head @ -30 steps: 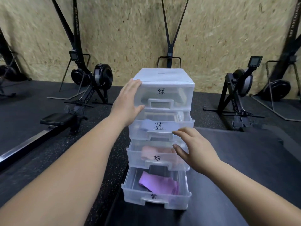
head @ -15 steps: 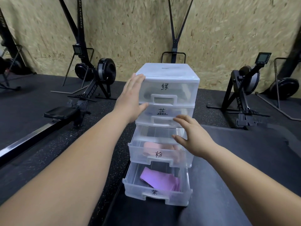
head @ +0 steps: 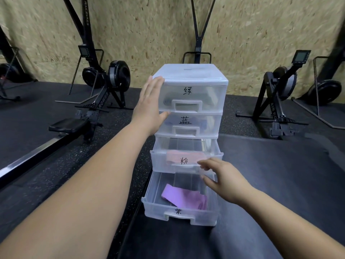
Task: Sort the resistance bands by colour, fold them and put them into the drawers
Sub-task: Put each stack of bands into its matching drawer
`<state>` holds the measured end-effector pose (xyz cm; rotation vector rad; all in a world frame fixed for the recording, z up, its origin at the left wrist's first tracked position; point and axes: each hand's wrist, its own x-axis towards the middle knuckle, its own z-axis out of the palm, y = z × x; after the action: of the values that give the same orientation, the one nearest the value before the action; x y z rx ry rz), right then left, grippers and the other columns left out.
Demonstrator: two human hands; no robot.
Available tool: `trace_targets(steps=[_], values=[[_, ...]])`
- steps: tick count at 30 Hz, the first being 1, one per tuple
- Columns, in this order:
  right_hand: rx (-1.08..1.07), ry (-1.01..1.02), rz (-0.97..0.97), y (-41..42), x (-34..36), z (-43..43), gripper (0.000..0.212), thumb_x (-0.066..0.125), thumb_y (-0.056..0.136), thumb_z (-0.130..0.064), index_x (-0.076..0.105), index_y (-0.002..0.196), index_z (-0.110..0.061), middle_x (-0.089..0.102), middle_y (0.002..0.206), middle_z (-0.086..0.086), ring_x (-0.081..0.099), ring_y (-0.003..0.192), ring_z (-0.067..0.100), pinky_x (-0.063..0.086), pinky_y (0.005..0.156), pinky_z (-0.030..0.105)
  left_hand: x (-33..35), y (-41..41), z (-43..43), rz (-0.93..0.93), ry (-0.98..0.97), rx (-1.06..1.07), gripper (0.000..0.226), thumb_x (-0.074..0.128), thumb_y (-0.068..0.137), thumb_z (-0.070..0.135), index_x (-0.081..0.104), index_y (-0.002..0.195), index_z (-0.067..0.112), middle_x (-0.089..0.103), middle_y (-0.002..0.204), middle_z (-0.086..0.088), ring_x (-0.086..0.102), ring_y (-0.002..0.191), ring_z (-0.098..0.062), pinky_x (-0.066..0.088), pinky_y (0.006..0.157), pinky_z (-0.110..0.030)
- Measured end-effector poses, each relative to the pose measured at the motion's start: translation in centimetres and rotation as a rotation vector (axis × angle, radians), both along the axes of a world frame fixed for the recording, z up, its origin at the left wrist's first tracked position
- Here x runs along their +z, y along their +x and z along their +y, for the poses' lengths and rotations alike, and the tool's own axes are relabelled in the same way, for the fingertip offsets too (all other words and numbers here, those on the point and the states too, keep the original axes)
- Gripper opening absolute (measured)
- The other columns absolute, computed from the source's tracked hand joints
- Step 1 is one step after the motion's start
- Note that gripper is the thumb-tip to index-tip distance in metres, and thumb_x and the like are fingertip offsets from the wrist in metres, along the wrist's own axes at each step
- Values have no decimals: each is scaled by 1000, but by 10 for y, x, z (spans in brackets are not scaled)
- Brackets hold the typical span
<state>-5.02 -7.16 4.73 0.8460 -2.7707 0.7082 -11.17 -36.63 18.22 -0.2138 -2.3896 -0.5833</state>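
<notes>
The sorting and folding look finished, and the step in hand seems to be closing the drawers. The translucent white plastic four-drawer cabinet [head: 188,71] stands on the dark rubber floor [head: 280,174] at twelve o'clock from the person. Its top two drawers, each marked with a handwritten character, sit flush; something greyish shows dimly through the top front and something blue through the second.

The third drawer [head: 160,159] is pulled partway out and holds a folded pink resistance band [head: 175,155]. The bottom drawer [head: 149,206], at six o'clock of the cabinet, is drawn out farthest, and a folded purple resistance band [head: 183,199] lies flat on its floor toward the right side.

The left hand [head: 149,107] rests flat against the cabinet's left front corner at about nine o'clock, its fingers spread wide and holding nothing, apparently bracing the unit. The right hand [head: 224,182] is at the right part of the third drawer's front, fingers [head: 203,162] loosely curled and empty, touching or just short of the rim; I cannot tell which.

The next move likely calls for a level push on the third drawer while the left hand steadies the light cabinet, then the same for the bottom one.
</notes>
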Motion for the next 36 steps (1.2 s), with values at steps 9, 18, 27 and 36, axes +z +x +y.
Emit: trace_targets(steps=[9,18,27,36], values=[[-65,230,-62,-57,0,-10,77,66,95,-44,32,162,-28,31,164,-17,37,149,14,46,111,36,-6,-10,-3,114,-3,28,91,83,88,14,30,161,26,25,170,12,11,161,-12,18,125,-29],[99,120,-115,0,5,-7,64,68,95,-34,47,156,-31,44,160,-18,43,145,4,35,119,22,-12,-16,-1,163,-9,67,88,82,86,11,32,156,29,30,166,12,16,159,-15,41,116,-41],[217,222,-418,94,-22,9,47,61,91,-33,65,137,-37,69,126,-22,66,111,3,51,100,22,-6,-9,4,95,-12,77,91,81,85,7,29,154,34,24,169,13,11,161,-16,42,118,-48],[82,303,-271,43,-34,-1,64,59,93,-30,45,155,-37,40,158,-22,42,145,5,41,116,28,-2,-7,-1,74,-46,76,94,78,84,1,25,154,35,20,170,13,9,161,-15,48,112,-53]])
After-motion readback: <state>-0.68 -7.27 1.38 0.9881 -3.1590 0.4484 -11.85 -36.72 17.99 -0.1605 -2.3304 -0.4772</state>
